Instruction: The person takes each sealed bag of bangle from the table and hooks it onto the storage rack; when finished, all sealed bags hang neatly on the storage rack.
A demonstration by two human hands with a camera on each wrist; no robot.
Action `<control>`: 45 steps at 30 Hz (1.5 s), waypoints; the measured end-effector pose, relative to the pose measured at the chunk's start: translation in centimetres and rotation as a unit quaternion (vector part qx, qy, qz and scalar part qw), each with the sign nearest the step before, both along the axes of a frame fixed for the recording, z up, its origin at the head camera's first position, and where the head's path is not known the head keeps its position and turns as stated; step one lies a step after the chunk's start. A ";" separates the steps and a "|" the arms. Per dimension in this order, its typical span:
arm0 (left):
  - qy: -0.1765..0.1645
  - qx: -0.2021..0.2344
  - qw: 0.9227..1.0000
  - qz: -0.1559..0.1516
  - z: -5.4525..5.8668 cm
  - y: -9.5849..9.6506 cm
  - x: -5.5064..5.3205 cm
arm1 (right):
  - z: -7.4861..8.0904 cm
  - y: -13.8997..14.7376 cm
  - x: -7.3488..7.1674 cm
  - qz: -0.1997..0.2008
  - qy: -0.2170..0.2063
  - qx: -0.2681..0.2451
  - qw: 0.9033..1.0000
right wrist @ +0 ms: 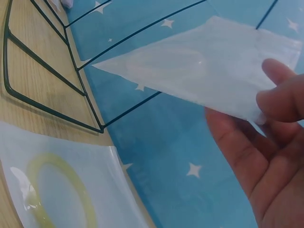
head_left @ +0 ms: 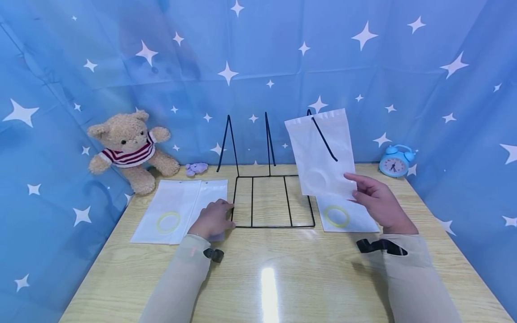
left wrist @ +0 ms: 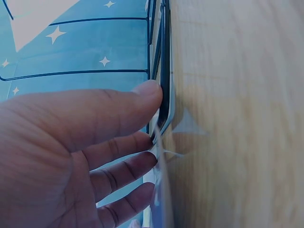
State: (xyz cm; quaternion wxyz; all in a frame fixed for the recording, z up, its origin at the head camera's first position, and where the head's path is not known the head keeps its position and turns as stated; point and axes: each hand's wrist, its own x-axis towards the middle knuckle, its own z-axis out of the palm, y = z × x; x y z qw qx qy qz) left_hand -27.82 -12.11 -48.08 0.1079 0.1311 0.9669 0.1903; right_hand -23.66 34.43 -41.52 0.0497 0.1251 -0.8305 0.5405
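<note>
A black wire rack (head_left: 269, 227) stands at the table's middle with three upright bent prongs at its back. My left hand (head_left: 213, 217) holds its front left corner, thumb and index finger against the wire. With my right hand (head_left: 377, 199) I pinch a translucent white pouch (head_left: 323, 148) by its lower right edge between thumb and fingers. This pouch hangs tilted on the right prong (head_left: 324, 139), whose front arm passes before it; a faint round shape shows through. Beneath it lies a white pouch with a yellow ring (head_left: 337, 216).
Left of the rack lie a white pouch with a yellow ring (head_left: 167, 222) and another white pouch (head_left: 208, 197), partly under my left hand. A teddy bear (head_left: 131, 148), a small purple toy (head_left: 196, 168) and a blue alarm clock (head_left: 395, 161) stand along the starry curtain.
</note>
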 end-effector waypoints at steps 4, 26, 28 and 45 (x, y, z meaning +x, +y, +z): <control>0.000 -0.001 1.000 0.000 0.0 0.0 0.0 | 0.0 -0.3 0.0 -0.029 -0.007 0.012 0.999; -0.002 -0.001 1.000 0.002 -0.1 0.0 0.0 | -0.7 -1.7 -0.7 -0.018 -0.034 -0.060 0.997; -0.001 -0.002 1.000 0.002 -0.1 0.1 0.0 | -0.6 -1.7 -0.7 -0.027 -0.040 -0.046 0.998; -0.002 0.003 1.000 -0.003 0.0 0.0 0.0 | -0.8 -1.4 -1.3 -0.034 -0.059 0.006 0.998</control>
